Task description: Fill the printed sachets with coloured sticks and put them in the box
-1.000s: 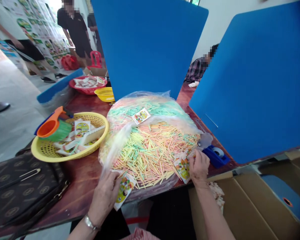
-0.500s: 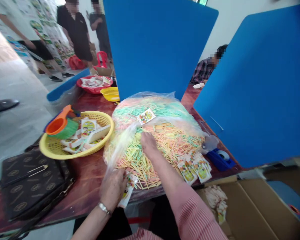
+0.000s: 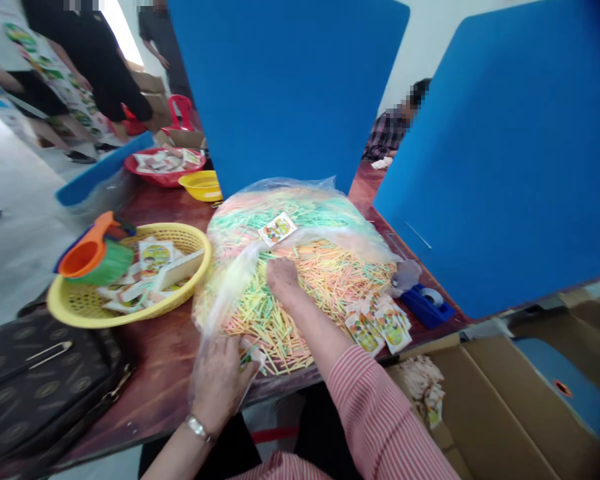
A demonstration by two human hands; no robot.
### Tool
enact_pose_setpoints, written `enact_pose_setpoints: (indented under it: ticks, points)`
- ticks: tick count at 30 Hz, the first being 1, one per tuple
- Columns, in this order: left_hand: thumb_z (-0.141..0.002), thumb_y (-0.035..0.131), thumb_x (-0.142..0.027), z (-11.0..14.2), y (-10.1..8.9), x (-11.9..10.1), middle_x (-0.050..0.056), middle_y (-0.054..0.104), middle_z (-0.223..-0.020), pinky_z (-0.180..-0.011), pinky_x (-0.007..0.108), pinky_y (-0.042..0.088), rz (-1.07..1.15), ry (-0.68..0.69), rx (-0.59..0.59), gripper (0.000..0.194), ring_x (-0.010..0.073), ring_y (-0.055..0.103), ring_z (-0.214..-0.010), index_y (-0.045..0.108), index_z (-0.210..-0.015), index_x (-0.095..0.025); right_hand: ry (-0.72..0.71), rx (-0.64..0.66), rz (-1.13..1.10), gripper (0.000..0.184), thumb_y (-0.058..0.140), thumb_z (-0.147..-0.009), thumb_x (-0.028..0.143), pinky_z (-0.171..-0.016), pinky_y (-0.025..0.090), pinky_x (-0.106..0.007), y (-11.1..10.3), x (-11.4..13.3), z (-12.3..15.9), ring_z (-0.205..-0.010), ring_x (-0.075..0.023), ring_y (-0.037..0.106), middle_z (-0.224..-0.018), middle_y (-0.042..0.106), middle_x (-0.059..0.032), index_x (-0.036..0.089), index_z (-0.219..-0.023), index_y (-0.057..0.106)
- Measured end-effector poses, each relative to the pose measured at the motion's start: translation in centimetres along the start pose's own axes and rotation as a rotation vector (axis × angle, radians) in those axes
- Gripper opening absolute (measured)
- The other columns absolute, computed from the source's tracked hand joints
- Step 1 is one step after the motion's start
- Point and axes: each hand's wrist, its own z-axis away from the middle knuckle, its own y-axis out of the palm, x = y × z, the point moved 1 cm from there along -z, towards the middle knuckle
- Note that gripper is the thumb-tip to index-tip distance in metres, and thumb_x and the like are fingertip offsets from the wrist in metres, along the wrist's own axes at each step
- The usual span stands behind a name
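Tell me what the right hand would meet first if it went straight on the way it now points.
The right hand would likely first meet the colored sticks just ahead, then perhaps the edge of the plastic bag; depth is unclear.

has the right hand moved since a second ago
Yes: the right hand has gone left and forward, away from the blue tape dispenser, to the coloured sticks.
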Motion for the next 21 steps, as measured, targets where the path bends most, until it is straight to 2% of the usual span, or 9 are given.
enact_pose_setpoints:
  ticks: [5,8,12,16,19,21]
  points:
    - [-0.076,0.052,-0.031,-0.1,1.0,1.3,0.008,0.060,-0.086,-0.073,0.034,0.039,0.173,-0.141,0.104,0.019,0.0229,0.053,-0.083,0.058,-0.087,-0.017,0.035,0.010,-0.152,0.022,0.048,-0.073,0.007,-0.080,0.039,-0.035,0.4,-1.0,-0.4,-0.094,-0.0279,0.058,-0.093,0.064,-0.0195,0.008,-0.090,0.062]
    - [-0.075,0.052,-0.027,-0.1,1.1,1.7,0.006,0.059,-0.086,-0.072,0.032,0.040,0.287,-0.192,0.081,0.016,0.0211,0.053,-0.083,0.057,-0.088,-0.018,0.046,-0.004,-0.302,0.019,0.047,-0.077,0.015,-0.072,0.040,-0.031,0.3,-1.6,-0.2,-0.082,-0.0232,0.058,-0.085,0.064,-0.0128,0.012,-0.091,0.058]
    - [-0.075,0.051,-0.024,0.1,0.9,1.8,0.006,0.058,-0.085,-0.073,0.032,0.040,0.382,-0.206,0.050,0.013,0.0203,0.052,-0.081,0.055,-0.084,-0.017,0.039,-0.042,-0.544,0.021,0.035,-0.080,0.019,-0.062,0.039,-0.025,-0.4,-2.5,0.7,-0.066,-0.0141,0.051,-0.073,0.057,-0.0011,0.016,-0.095,0.051]
    - [-0.076,0.050,-0.026,-0.2,0.6,1.7,0.003,0.056,-0.078,-0.069,0.030,0.041,0.504,-0.204,0.018,0.008,0.0175,0.052,-0.075,0.052,-0.078,-0.018,0.024,-0.022,-0.752,0.022,0.031,-0.081,0.023,-0.053,0.036,-0.021,-1.2,-2.9,2.4,-0.054,-0.0099,0.043,-0.062,0.047,0.0046,0.017,-0.092,0.049]
    - [-0.075,0.053,-0.030,-1.0,0.3,1.7,-0.003,0.053,-0.068,-0.060,0.025,0.040,0.701,-0.278,0.021,0.011,0.0135,0.050,-0.064,0.050,-0.074,-0.019,0.010,-0.001,-0.892,0.021,0.033,-0.083,0.028,-0.056,0.037,-0.021,-1.7,-2.7,4.5,-0.056,-0.0097,0.044,-0.063,0.046,0.0040,0.017,-0.088,0.051]
    - [-0.073,0.055,-0.030,-1.8,0.1,1.6,-0.004,0.053,-0.066,-0.058,0.023,0.040,0.880,-0.324,0.028,0.012,0.0117,0.050,-0.062,0.050,-0.075,-0.019,-0.063,0.062,-0.982,0.020,0.037,-0.084,0.031,-0.060,0.038,-0.022,-2.1,-2.2,6.3,-0.062,-0.0106,0.046,-0.066,0.048,0.0029,0.018,-0.085,0.051]
